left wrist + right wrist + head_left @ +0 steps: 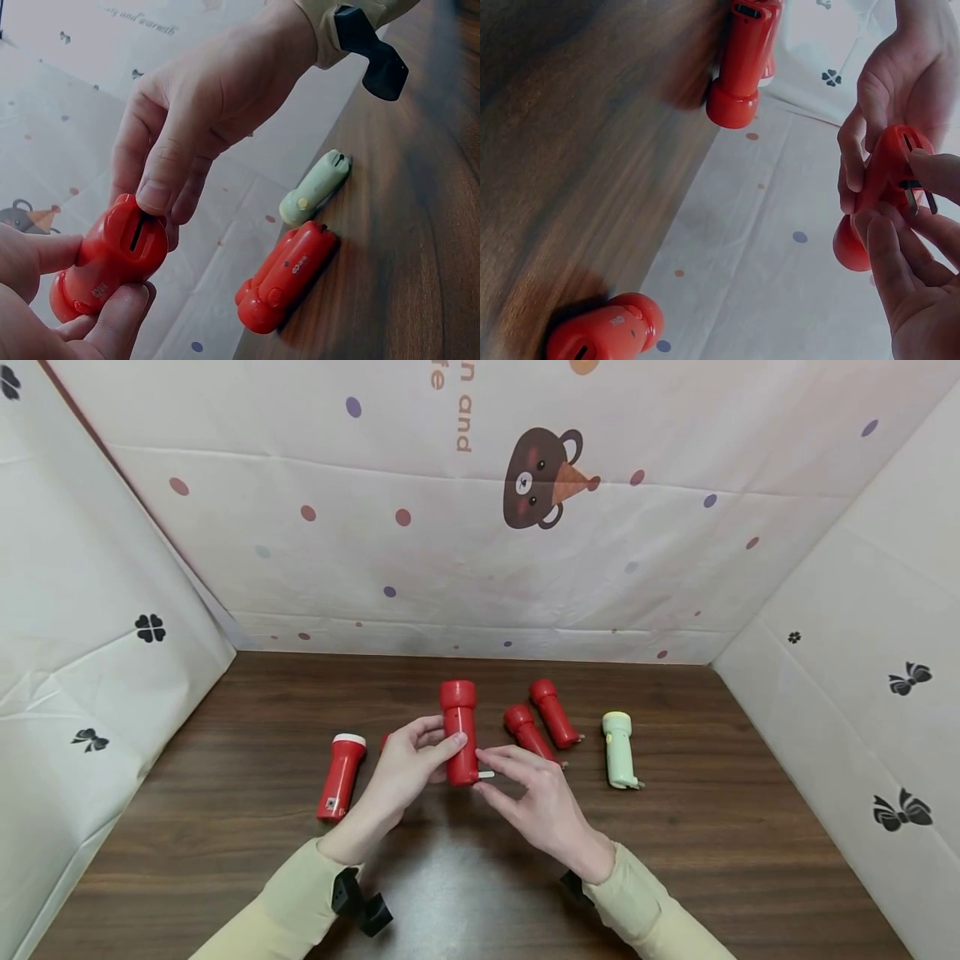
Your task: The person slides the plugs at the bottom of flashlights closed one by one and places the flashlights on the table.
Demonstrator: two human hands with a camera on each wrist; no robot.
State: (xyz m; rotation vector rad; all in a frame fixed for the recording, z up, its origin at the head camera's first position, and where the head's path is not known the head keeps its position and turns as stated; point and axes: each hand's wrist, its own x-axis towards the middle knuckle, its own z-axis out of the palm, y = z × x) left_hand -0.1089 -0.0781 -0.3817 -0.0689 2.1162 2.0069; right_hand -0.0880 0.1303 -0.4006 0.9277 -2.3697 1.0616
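My left hand (405, 764) grips a red flashlight (459, 718) upright above the table, its wide head at the top and the thumb across its body. From the base end a pale plug prong (487, 774) sticks out sideways in the head view. In the right wrist view two metal prongs (911, 201) stand out beside a dark slot. Thumb and fingers of my right hand (543, 797) pinch the flashlight's base end close to those prongs. The left wrist view shows the right thumb (155, 196) on the end face, at the edge of the slot.
Left on the brown table (225, 877) lies a red flashlight with a white rim (342, 777); another red one (384, 742) is mostly hidden behind my left hand. Two red flashlights (557, 717) lie behind my right hand, and a pale green one (619, 750) farther right. White printed sheets (420, 560) enclose the table.
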